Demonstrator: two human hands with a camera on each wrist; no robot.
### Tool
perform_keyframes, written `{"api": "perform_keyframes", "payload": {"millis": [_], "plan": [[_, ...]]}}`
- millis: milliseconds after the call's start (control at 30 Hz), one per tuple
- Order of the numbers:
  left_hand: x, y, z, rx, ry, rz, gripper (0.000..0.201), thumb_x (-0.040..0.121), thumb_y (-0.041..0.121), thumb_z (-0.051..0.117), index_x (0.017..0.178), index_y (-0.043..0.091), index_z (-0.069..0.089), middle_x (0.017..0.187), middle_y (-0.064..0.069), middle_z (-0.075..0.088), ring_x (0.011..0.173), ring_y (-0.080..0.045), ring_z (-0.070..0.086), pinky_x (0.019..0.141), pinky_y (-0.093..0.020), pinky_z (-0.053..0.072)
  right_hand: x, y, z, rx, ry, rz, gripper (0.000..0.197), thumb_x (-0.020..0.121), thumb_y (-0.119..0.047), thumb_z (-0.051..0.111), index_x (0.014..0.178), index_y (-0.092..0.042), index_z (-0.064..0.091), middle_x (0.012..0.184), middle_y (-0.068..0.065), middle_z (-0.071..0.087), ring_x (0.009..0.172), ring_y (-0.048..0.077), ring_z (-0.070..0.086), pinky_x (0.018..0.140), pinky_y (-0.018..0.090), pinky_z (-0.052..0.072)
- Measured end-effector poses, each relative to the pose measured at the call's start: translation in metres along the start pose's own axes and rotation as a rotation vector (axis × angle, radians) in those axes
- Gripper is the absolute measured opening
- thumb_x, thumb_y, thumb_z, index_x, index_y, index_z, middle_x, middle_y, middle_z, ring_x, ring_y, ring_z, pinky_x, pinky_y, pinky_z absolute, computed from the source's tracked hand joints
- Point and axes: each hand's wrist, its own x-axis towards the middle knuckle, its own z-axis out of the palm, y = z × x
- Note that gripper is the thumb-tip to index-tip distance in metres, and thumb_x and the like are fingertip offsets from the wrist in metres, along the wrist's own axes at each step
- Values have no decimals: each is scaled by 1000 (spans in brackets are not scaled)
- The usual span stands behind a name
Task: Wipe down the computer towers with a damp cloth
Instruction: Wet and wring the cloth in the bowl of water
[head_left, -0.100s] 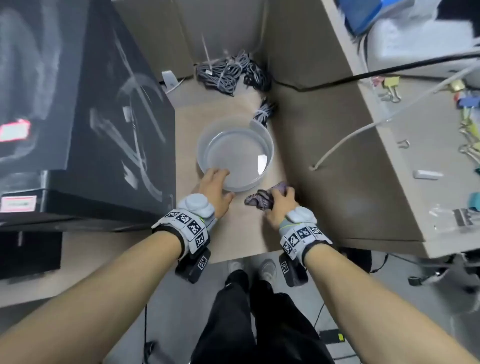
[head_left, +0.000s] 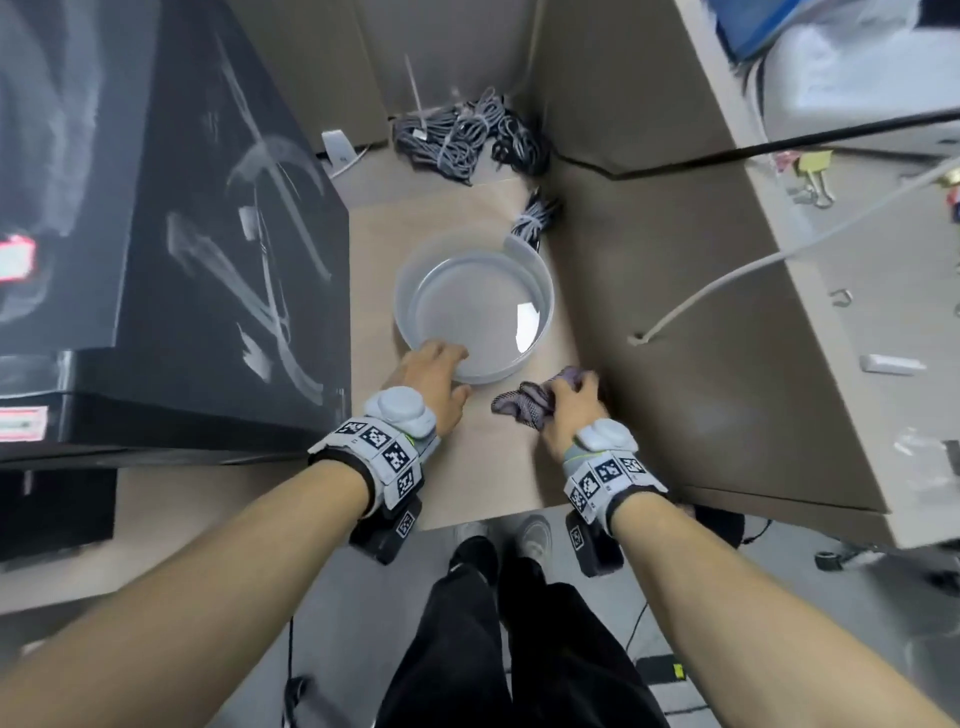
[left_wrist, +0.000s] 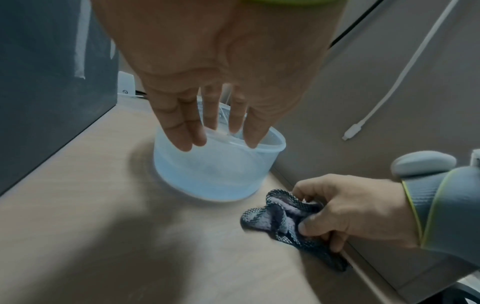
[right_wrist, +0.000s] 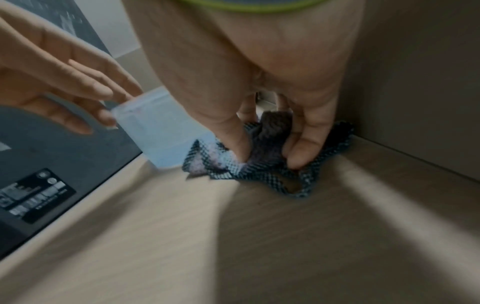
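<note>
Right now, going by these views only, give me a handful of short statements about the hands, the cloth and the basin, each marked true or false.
1. The right hand grips the crumpled dark mesh cloth on the wooden shelf. True.
2. The cloth lies inside the round translucent plastic basin. False: it sits on the shelf beside the basin, nearer the person.
3. The left hand has straight fingers at the basin's near rim. True.
4. The black computer tower stands to the right of the basin. False: it stands to its left.
5. The left hand holds the cloth. False: only the right hand holds it.
</note>
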Motion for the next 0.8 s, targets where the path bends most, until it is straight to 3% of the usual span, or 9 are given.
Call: {"api": "perform_keyframes", "payload": {"millis": [67, 133, 200, 300, 433, 533, 633, 700, 800], "plan": [[4, -3, 1, 34, -41, -6, 34, 92, 26, 53, 125, 19, 55, 126, -5, 56, 117, -28, 47, 96, -38, 42, 9, 1, 3, 72, -24, 49, 18, 84, -31, 61, 99, -23, 56, 121, 6, 37, 86, 30, 59, 79, 30, 47], [5, -4, 1, 12, -29, -1, 29, 92, 21, 52, 120, 18, 60, 119, -6, 59, 113, -28, 50, 93, -38, 44, 15, -4, -3, 227, 9, 124, 7, 80, -21, 59, 79, -19, 52, 109, 11, 47, 79, 29, 54, 72, 26, 41], [7, -4, -4, -13, -37, -9, 28, 91, 17, 52, 117, 18, 63, 115, -6, 60, 111, -29, 52, 91, -39, 46, 18, -11, -13, 338, 74, 162, 16, 80, -12, 56, 71, -16, 44, 101, 18, 53, 78, 30, 50, 67, 27, 35], [7, -1, -12, -35, -76, -15, 30, 91, 13, 51, 116, 18, 65, 114, -8, 61, 109, -30, 54, 92, -38, 46, 9, -25, -34, 396, 178, 124, 10, 84, -10, 55, 81, -12, 45, 103, 23, 55, 89, 38, 54, 68, 33, 33], [0, 2, -17, -22, -153, -8, 38, 86, 7, 52, 120, 18, 65, 117, -8, 59, 113, -30, 53, 94, -35, 46, -8, -41, -65, 394, 293, 1, 10, 85, -11, 55, 93, -7, 51, 103, 20, 57, 94, 37, 53, 69, 36, 34], [-9, 3, -16, -10, -173, 4, 40, 82, 4, 55, 118, 18, 66, 116, -6, 61, 112, -29, 55, 93, -31, 47, -18, -62, -84, 412, 309, -115, 11, 85, -16, 57, 87, -16, 46, 99, 18, 58, 92, 36, 53, 72, 37, 36], [-21, 5, -15, 7, -194, 26, 40, 85, 3, 51, 117, 19, 67, 114, -5, 64, 109, -27, 58, 91, -29, 45, -23, -83, -94, 398, 312, -184, 16, 86, -18, 59, 85, -23, 44, 99, 16, 57, 91, 34, 52, 67, 31, 28], [-27, 6, -13, 9, -225, 37, 42, 87, 3, 49, 121, 20, 65, 117, -5, 63, 111, -27, 57, 92, -28, 42, -22, -90, -96, 369, 300, -191, 8, 86, -17, 58, 91, -19, 53, 102, 15, 56, 93, 34, 53, 70, 32, 31], [-38, 7, -9, 9, -252, 60, 44, 84, 3, 50, 121, 20, 65, 118, -3, 63, 110, -24, 56, 89, -25, 38, -14, -93, -87, 235, 233, -223, 12, 85, -14, 56, 97, -11, 59, 103, 16, 57, 94, 36, 54, 70, 34, 36]]}}
